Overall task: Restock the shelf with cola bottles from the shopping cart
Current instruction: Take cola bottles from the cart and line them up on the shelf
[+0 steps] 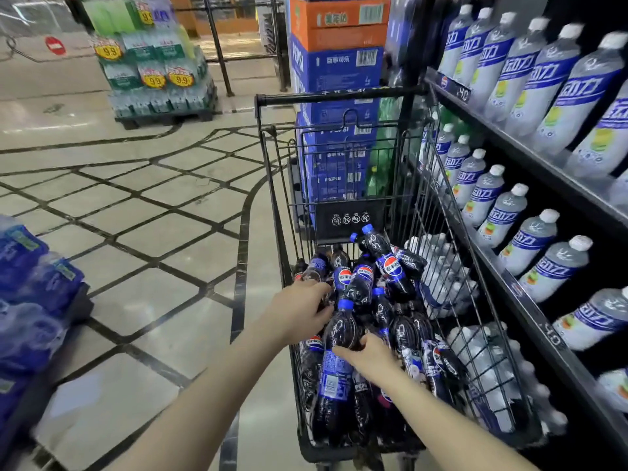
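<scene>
A black wire shopping cart [343,100] holds a pile of over ten dark plastic cola bottles [390,266] with blue caps. Two hands reach in. The left hand [299,311] and right hand [370,360] both curl around one standing cola bottle [338,355]. The black shelf [543,164] is just beside the cart.

Shopping cart [343,96]: on the floor [136,215], just left of the shelf [530,154].
Cola bottles [390,266]: heaped inside the cart.
Hands: left hand [299,314] and right hand [370,358] both in the cart, on the heap.
Stacked boxes [336,69]: beyond the cart's far end.
Water packs [153,73]: on a pallet, far left.
</scene>
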